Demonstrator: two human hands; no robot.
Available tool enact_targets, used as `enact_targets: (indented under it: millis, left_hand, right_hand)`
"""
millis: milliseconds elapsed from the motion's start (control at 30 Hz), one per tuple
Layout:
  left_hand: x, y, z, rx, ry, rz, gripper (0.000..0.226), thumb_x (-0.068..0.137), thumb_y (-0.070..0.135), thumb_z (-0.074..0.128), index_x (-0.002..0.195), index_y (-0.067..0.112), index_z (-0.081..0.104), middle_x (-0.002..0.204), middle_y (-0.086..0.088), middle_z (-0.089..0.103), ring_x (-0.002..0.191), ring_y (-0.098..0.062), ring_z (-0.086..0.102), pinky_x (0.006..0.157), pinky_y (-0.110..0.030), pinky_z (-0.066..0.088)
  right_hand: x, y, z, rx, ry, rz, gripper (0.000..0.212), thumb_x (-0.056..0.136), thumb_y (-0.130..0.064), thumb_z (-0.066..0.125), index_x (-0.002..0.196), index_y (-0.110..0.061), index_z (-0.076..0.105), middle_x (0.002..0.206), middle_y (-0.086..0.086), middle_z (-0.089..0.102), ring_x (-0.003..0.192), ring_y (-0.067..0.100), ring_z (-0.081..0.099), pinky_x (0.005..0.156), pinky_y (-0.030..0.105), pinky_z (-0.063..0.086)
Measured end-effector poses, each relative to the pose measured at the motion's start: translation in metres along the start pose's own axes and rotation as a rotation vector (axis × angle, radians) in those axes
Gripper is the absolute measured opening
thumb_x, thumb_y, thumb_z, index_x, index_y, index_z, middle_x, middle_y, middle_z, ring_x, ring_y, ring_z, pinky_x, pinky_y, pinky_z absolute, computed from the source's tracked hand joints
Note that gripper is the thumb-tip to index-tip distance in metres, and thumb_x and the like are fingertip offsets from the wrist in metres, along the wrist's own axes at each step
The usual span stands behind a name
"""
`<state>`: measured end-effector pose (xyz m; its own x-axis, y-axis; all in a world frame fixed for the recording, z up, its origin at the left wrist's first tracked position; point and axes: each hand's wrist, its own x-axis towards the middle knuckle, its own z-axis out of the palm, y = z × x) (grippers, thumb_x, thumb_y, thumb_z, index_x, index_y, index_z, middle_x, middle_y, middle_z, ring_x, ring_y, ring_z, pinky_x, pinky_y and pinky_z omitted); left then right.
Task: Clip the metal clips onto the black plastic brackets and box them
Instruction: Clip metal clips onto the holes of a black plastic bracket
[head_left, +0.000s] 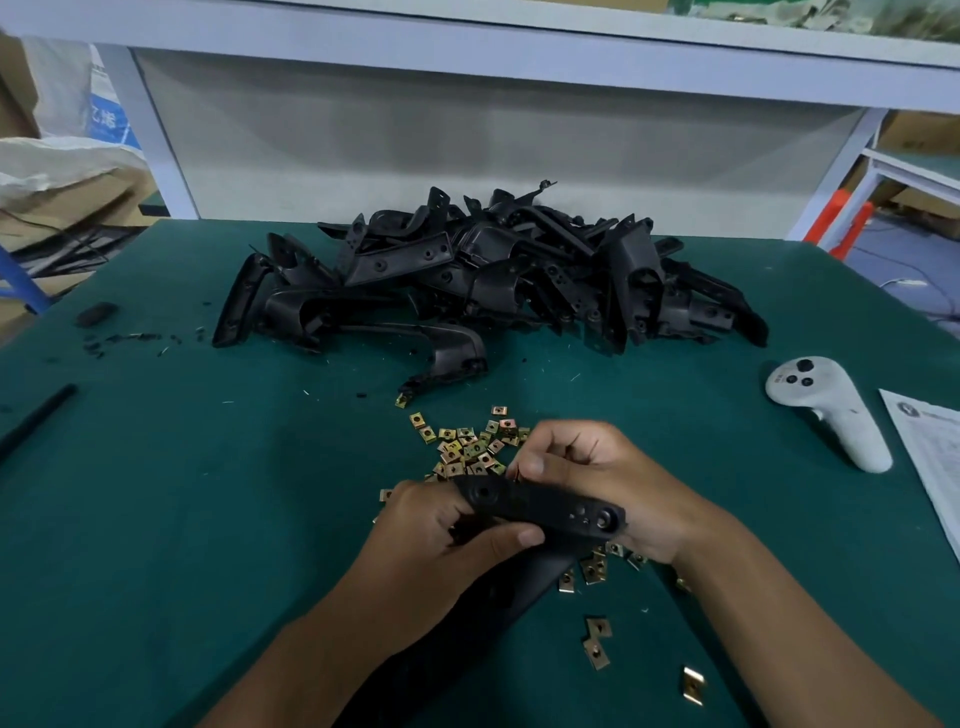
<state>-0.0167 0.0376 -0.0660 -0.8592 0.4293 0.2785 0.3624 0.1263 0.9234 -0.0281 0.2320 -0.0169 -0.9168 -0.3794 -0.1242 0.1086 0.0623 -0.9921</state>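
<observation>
A black plastic bracket (545, 506) lies across both my hands above the green table (208, 493). My left hand (447, 540) grips its left end, thumb over the front edge. My right hand (587, 473) holds the top edge with curled fingers, thumb pressing near the bracket's left hole; whether a clip sits under the thumb is hidden. Several brass-coloured metal clips (467, 447) lie scattered just beyond the hands, with more clips (595, 566) below my right wrist. A big heap of black brackets (493, 275) fills the table's far middle.
A white handheld controller (831, 410) lies at the right, with a printed paper sheet (930, 457) beside it at the table edge. A black rod (36, 421) rests at the left edge, small black scraps (98, 317) near the far left. A white frame backs the table.
</observation>
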Motion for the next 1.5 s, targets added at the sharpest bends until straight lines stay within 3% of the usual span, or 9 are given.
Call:
enact_targets:
  millis: [267,400,533,700,1067,1200,1333,1433,1500]
  left_hand:
    - [-0.001,-0.004,0.001,0.047,-0.028,0.015,0.023,0.086,0.051,0.069,0.100,0.035,0.076,0.083,0.015,0.077,0.072,-0.004,0.070,0.061,-0.023,0.053]
    - [0.000,-0.005,0.001,0.126,-0.033,0.002,0.025,0.085,0.056,0.067,0.094,0.034,0.074,0.071,0.008,0.073,0.059,-0.016,0.064,0.053,-0.036,0.049]
    - [0.001,0.000,0.001,0.183,-0.057,-0.002,0.036,0.086,0.052,0.067,0.091,0.019,0.079,0.068,0.005,0.070,0.055,-0.003,0.057,0.051,-0.029,0.044]
    - [0.001,0.007,-0.001,0.215,-0.078,-0.020,0.025,0.090,0.034,0.074,0.077,0.013,0.074,0.059,0.004,0.064,0.054,0.001,0.049,0.051,-0.030,0.040]
    - [-0.002,0.007,0.000,0.186,-0.031,0.045,0.020,0.090,0.021,0.075,0.108,0.012,0.079,0.084,-0.006,0.078,0.069,-0.021,0.070,0.059,-0.040,0.054]
    - [-0.001,0.000,-0.002,0.212,-0.022,0.092,0.015,0.090,0.023,0.074,0.101,0.015,0.080,0.080,0.001,0.076,0.066,-0.010,0.067,0.058,-0.034,0.051]
    - [0.000,0.000,-0.001,0.239,-0.029,0.150,0.012,0.089,0.027,0.075,0.095,0.018,0.080,0.086,0.009,0.072,0.063,0.011,0.058,0.055,-0.014,0.042]
    - [0.001,0.003,0.000,0.273,-0.036,0.152,0.015,0.091,0.039,0.066,0.099,0.028,0.072,0.070,0.014,0.065,0.055,0.006,0.053,0.050,-0.012,0.035]
    - [0.001,0.003,0.000,0.304,-0.029,0.145,0.021,0.094,0.043,0.060,0.086,0.027,0.071,0.059,0.015,0.058,0.053,0.001,0.052,0.049,-0.016,0.038]
  right_hand:
    - [-0.003,-0.003,-0.002,0.012,-0.020,-0.032,0.005,0.088,-0.027,0.074,0.083,-0.029,0.074,0.077,-0.013,0.068,0.069,0.000,0.064,0.061,0.012,0.049]
    - [-0.003,-0.002,-0.005,-0.009,-0.026,-0.055,0.014,0.085,-0.019,0.076,0.075,-0.027,0.071,0.071,-0.011,0.067,0.063,0.000,0.062,0.057,0.012,0.048]
    - [-0.004,0.000,-0.010,-0.038,-0.018,-0.076,0.008,0.074,-0.031,0.078,0.071,-0.027,0.072,0.071,-0.005,0.068,0.062,0.005,0.062,0.057,0.015,0.050]
    - [0.000,0.007,-0.018,-0.069,0.008,-0.117,0.048,0.056,-0.065,0.090,0.073,-0.024,0.073,0.078,0.002,0.071,0.065,0.009,0.064,0.058,0.017,0.052]
    - [0.006,0.028,-0.029,-0.143,0.057,-0.194,0.042,0.070,-0.059,0.087,0.084,-0.021,0.074,0.086,0.006,0.073,0.070,0.015,0.064,0.060,0.015,0.052]
    - [0.000,0.014,-0.014,-0.112,0.002,-0.163,0.043,0.063,-0.065,0.087,0.078,-0.027,0.074,0.086,-0.001,0.073,0.072,0.013,0.061,0.061,0.016,0.052]
    - [-0.004,0.004,-0.010,-0.096,-0.034,-0.140,0.017,0.073,-0.040,0.086,0.076,-0.029,0.073,0.083,-0.005,0.074,0.070,0.003,0.063,0.062,0.014,0.051]
    - [-0.005,0.002,-0.011,-0.104,-0.041,-0.137,0.011,0.078,-0.029,0.085,0.077,-0.029,0.073,0.082,-0.006,0.074,0.069,0.002,0.063,0.062,0.014,0.051]
    - [-0.004,0.003,-0.012,-0.062,-0.029,-0.153,0.011,0.082,-0.019,0.080,0.079,-0.026,0.072,0.081,-0.009,0.074,0.068,0.000,0.064,0.062,0.013,0.051]
